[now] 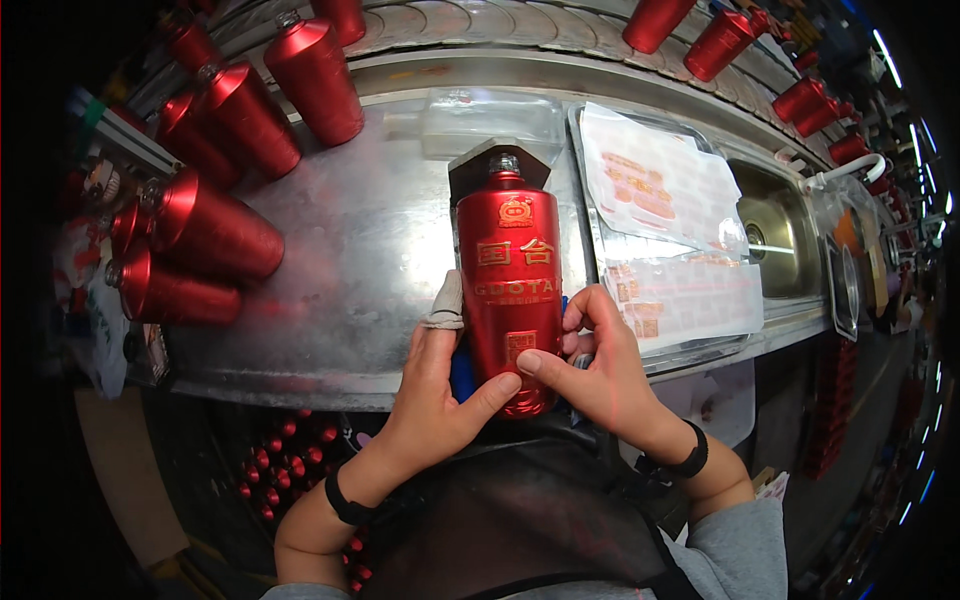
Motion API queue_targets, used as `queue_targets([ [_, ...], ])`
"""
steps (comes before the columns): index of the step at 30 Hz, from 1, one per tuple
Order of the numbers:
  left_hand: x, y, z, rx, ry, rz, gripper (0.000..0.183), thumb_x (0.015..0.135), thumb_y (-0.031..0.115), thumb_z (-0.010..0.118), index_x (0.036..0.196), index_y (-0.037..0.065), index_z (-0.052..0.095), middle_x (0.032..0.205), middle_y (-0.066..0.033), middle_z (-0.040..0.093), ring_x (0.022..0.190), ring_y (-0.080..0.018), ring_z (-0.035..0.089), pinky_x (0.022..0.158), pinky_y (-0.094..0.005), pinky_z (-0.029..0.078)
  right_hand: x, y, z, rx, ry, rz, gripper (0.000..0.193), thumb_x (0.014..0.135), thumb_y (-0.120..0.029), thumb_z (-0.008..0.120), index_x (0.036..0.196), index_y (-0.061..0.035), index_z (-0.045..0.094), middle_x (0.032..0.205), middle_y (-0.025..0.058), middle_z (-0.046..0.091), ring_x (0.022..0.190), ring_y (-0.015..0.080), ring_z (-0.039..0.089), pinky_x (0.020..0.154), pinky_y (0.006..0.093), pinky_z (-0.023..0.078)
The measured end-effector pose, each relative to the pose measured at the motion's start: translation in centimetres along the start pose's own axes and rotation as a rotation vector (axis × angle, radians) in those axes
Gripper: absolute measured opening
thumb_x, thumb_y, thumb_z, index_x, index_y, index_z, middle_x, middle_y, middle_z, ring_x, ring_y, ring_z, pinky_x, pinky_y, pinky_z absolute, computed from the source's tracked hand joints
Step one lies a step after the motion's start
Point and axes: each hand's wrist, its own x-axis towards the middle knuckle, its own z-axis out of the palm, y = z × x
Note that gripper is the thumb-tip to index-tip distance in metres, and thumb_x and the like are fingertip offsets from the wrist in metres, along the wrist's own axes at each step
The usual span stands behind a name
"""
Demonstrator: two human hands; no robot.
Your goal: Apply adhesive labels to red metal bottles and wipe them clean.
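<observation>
A glossy red bottle (505,270) with gold raised lettering and a gold emblem lies in front of me, its clear neck pointing away. My left hand (440,385) grips its lower left side, the thumb near the base; a pale cloth cover wraps one finger. On the lower right side my right hand (590,365) holds it too, thumb pressed by the small gold square mark. Behind the bottle's neck sits a dark angular holder (535,170). Bits of blue show beside the bottle under both hands; what they belong to is mostly hidden.
Several plain red bottles (220,225) stand at the left of the metal table (330,240). To the right, a tray (590,200) bears white decal sheets (665,180) printed in red and gold, beside a sink (775,235). Behind runs a conveyor (520,30) with more red bottles (720,45).
</observation>
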Motion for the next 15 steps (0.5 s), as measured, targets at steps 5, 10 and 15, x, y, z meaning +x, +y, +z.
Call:
queue_targets([
  [5, -0.03, -0.16, 0.31, -0.040, 0.022, -0.027, 0.099, 0.086, 0.036, 0.073, 0.153, -0.008, 0.015, 0.148, -0.0278, 0.038, 0.135, -0.0379, 0.038, 0.114, -0.0435, 0.028, 0.09, -0.23, 0.33, 0.006, 0.050, -0.029, 0.052, 0.078, -0.031, 0.085, 0.092, -0.0064, 0.041, 0.080, 0.0007, 0.048, 0.073, 0.0076, 0.042, 0.062, 0.0254, 0.041],
  [10, 0.04, -0.29, 0.27, -0.029, 0.015, -0.017, 0.099, 0.086, 0.036, 0.073, 0.153, -0.009, 0.015, 0.148, -0.0281, 0.037, 0.136, -0.0380, 0.037, 0.114, -0.0436, 0.027, 0.05, 0.11, 0.38, 0.078, 0.038, -0.017, 0.052, 0.078, -0.031, 0.084, 0.092, -0.0062, 0.041, 0.080, 0.0006, 0.046, 0.073, 0.0079, 0.041, 0.062, 0.0256, 0.041],
  [15, -0.04, -0.13, 0.13, -0.024, 0.000, -0.013, 0.100, 0.086, 0.036, 0.073, 0.153, -0.008, 0.014, 0.148, -0.0278, 0.037, 0.137, -0.0378, 0.036, 0.114, -0.0433, 0.027, 0.20, 0.30, 0.01, 0.002, 0.013, -0.042, 0.053, 0.078, -0.031, 0.085, 0.093, -0.0066, 0.041, 0.081, 0.0008, 0.045, 0.073, 0.0086, 0.040, 0.063, 0.0261, 0.040],
])
